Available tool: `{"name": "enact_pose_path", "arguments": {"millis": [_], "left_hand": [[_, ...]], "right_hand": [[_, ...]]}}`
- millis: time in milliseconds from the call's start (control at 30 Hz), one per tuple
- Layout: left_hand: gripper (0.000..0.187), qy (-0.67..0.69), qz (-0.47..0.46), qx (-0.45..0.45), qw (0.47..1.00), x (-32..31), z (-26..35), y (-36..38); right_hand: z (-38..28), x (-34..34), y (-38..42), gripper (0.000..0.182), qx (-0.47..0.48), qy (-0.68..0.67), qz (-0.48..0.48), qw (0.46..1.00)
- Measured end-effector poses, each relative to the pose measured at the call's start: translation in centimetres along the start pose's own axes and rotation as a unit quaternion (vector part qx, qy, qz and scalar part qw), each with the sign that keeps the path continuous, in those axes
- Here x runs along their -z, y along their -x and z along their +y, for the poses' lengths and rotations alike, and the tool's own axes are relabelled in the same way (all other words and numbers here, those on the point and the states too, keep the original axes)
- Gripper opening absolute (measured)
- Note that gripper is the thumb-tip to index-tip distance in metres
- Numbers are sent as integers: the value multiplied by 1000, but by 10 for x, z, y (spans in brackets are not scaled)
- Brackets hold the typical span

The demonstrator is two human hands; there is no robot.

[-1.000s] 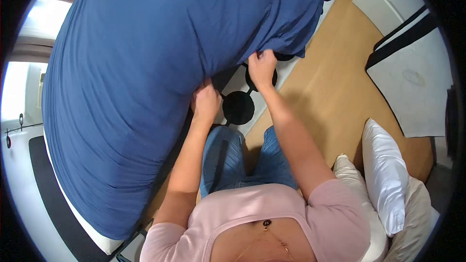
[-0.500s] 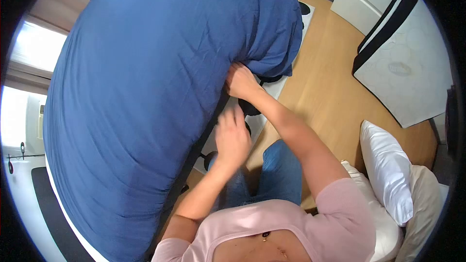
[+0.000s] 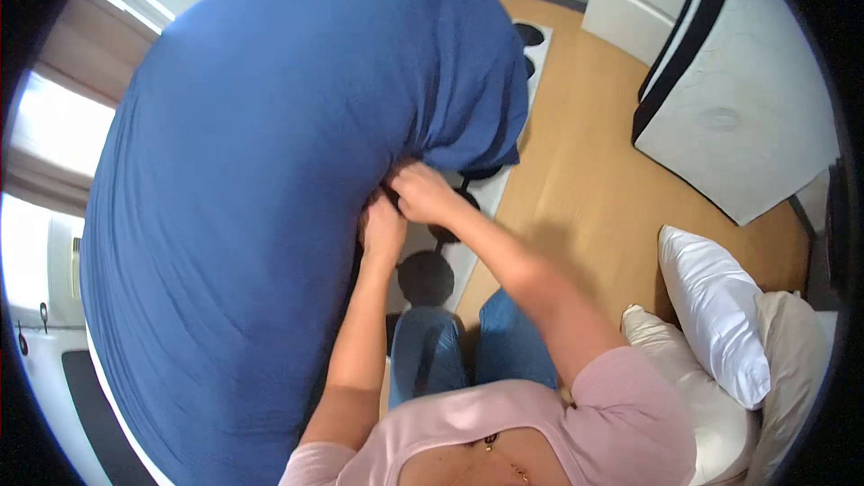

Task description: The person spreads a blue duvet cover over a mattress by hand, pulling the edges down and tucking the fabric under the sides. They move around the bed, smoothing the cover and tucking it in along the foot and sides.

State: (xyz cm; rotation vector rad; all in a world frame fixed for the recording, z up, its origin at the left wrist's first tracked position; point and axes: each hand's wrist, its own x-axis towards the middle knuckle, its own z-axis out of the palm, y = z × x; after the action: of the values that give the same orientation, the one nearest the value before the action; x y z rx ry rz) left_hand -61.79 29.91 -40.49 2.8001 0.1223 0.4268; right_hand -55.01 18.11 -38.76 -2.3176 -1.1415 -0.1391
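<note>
A large blue bed sheet (image 3: pixel 252 144) covers the bed, drawn fairly smooth over the top and bunched into folds at the corner near my hands. My right hand (image 3: pixel 421 192) is closed on the sheet's edge at the side of the bed, just below those folds. Right beside it, my left hand (image 3: pixel 383 227) grips the same edge, its fingertips partly hidden against the dark side of the bed. The two hands nearly touch.
A white rug with black spots (image 3: pixel 425 277) lies along the bed on the wood floor (image 3: pixel 576 180). To the right are a white pillow (image 3: pixel 715 306), cream pillows (image 3: pixel 670 351) and a white mattress-like panel with black edging (image 3: pixel 738 108). A white door (image 3: pixel 643 0) stands behind.
My left hand has moved up from over the rug to the sheet's edge, beside my right hand. The right hand stays at the edge, and the view has shifted slightly.
</note>
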Motion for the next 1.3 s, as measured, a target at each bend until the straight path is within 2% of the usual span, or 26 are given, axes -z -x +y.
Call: {"name": "enact_pose_path", "arguments": {"millis": [33, 67, 100, 133, 200, 233, 267, 333, 400, 433, 467, 500, 533, 567, 600, 667, 700, 767, 833, 1000, 1033, 1067, 1133, 1200, 1233, 1300], "left_hand": [[49, -15, -64, 46, 997, 5, 6, -2], [61, -31, -131, 94, 986, 11, 13, -2], [62, -50, -115, 91, 988, 15, 21, 0], [63, -68, -101, 91, 988, 17, 29, 4], [65, -73, -120, 105, 985, 28, 40, 8], [66, -58, -149, 115, 980, 36, 42, 6], [67, -42, -177, 125, 975, 37, 41, 2], [64, -70, -193, 93, 974, 34, 35, 6], [57, -118, -185, 37, 975, 45, 46, 15], [55, -111, -234, 33, 965, 63, 65, 12], [53, -103, -284, 30, 953, 79, 81, 9], [51, -88, -220, -80, 968, 73, 82, 14], [53, 25, -248, -32, 968, 80, 98, 5], [54, 0, -217, -60, 974, 77, 106, -3], [56, -24, -183, -89, 979, 75, 113, -13], [58, -51, -137, -66, 987, 61, 119, -35], [59, -67, -114, -55, 990, 53, 119, -44], [61, -26, -97, 16, 995, 36, 110, -59], [62, -2, -96, 57, 994, 31, 107, -75], [51, -127, -176, 74, 973, 5, 92, -103], [47, -166, -201, 75, 962, 4, 92, -110], [44, -178, -193, 57, 963, -2, 88, -112], [38, -202, -175, 19, 963, -11, 77, -117], [32, -235, -229, 8, 945, -8, 78, -121], [32, -237, -230, 19, 944, -8, 81, -121], [35, -230, -225, 30, 946, -7, 87, -119]], "right_hand": [[6, -7, 12, 17, 1, -238, 155, 959], [12, -6, 24, 17, -101, -354, 205, 907], [29, -11, 28, 29, -244, -458, 279, 808], [41, -9, 30, 42, -373, -544, 339, 671], [77, 4, 22, 87, -500, -645, 291, 499], [99, 5, 18, 111, -419, -758, 240, 439], [121, 9, 9, 110, -269, -851, 212, 398], [157, 25, -14, 97, -236, -863, 278, 351], [176, 56, -40, 80, -244, -841, 336, 348], [184, 70, -52, 71, -251, -829, 363, 344], [197, 74, -64, 68, -283, -815, 347, 368], [210, 78, -74, 64, -314, -800, 329, 391], [225, 79, -83, 60, -343, -784, 311, 414], [234, 76, -91, 47, -363, -777, 293, 423], [231, 85, -96, 46, -365, -777, 315, 405], [212, 111, -105, 43, -361, -778, 356, 371], [210, 110, -102, 45, -346, -763, 386, 386], [180, 127, -97, 52, -263, -627, 404, 613], [177, 134, -100, 55, -243, -566, 365, 698], [262, 122, -145, 55, -355, -669, 197, 622], [307, 79, -130, 62, -348, -585, 211, 702], [313, 80, -116, 66, -427, -468, 176, 753], [305, 88, -90, 73, -552, -204, 93, 803], [276, 92, -57, 91, -542, -412, 100, 725], [260, 94, -50, 95, -548, -527, 104, 641], [223, 88, -52, 102, -525, -726, 109, 432]]}}
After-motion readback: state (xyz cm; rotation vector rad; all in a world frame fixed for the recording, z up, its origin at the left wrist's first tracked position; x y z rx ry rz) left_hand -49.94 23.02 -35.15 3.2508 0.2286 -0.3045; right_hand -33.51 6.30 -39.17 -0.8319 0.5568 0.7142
